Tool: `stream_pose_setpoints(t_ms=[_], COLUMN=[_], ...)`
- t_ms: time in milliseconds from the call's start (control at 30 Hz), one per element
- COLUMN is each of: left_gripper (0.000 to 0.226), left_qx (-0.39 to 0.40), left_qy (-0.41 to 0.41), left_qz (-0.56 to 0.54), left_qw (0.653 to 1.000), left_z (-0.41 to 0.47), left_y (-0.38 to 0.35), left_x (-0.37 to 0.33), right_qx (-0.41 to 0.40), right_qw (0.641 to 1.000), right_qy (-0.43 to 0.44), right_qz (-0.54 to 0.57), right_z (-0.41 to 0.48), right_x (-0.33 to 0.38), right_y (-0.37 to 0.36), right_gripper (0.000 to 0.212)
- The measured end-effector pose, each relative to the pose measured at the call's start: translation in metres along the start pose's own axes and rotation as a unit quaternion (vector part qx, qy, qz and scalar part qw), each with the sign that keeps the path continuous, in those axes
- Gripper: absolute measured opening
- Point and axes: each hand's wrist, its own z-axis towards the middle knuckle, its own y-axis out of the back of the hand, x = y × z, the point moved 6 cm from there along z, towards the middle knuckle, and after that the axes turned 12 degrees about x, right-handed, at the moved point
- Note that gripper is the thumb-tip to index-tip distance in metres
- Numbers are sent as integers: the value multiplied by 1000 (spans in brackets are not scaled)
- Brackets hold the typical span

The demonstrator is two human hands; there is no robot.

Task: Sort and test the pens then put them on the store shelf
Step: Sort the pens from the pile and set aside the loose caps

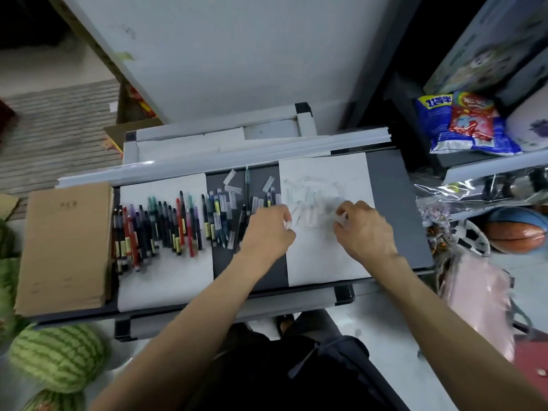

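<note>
On the dark tray [385, 203] the pens [157, 229] lie in a row across the left paper sheet [166, 277], beside a brown booklet stack [65, 247] whose print is too small to read. Over the scribbled right sheet [323, 262], my left hand [268, 229] pinches a small pale piece [287, 224] and my right hand [366, 228] curls round a clear cap [341, 217]. The writing on the snack bags [462, 126] far right is blurred.
</note>
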Motion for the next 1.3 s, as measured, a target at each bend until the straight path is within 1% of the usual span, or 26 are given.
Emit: stream_pose_setpoints(t_ms=[67,133,267,367,433,533,633,700,767,867,933,967,1067,1133,1200,1300], left_gripper=[24,26,34,38,36,25,21,23,27,34,36,34,13,5,9,14], left_qx=[17,28,20,19,5,-26,-48,-53,-56,-63,-66,-69,-78,-88,-99,-89], left_qy=[-19,-36,-45,-56,-58,-20,62,112,135,140,135,130,110,106,108,119], left_qz=[-14,-4,-4,-15,-8,8,0,-7,-10,7,31,41,51,46,46,52], left_qw=[1000,999,999,998,998,999,997,992,989,988,988,988,990,989,988,987], left_z=[14,21,25,18,7,-16,-38,-49,-55,-52,-47,-44,-39,-38,-38,-37], left_y=[-3,-9,-17,-15,-4,22,47,58,63,63,57,54,44,41,39,38], left_x=[-17,-31,-40,-33,-20,18,70,101,119,121,114,111,106,105,104,102], right_qx=[-11,-30,-38,-47,-55,-46,-28,-22,-15,-4,8,14,21,23,26,5], right_qw=[1000,999,998,997,995,988,977,964,948,932,927,927,927,926,926,934], right_qy=[-7,-11,-3,29,61,111,179,236,288,331,335,334,335,340,343,333], right_qz=[-12,-28,-43,-57,-63,-92,-113,-118,-133,-149,-167,-173,-171,-166,-154,-129], right_z=[-3,-7,-8,-7,-7,-7,-8,-10,-12,-13,-12,-11,-6,-3,-3,-3], right_x=[-3,-3,1,13,27,54,87,111,136,163,175,178,181,179,177,170], right_y=[2,6,13,15,13,2,-13,-23,-36,-55,-65,-69,-75,-76,-74,-61], right_gripper=[32,34,34,31,29,30,28,19,12,18,23,26,33,31,28,22])
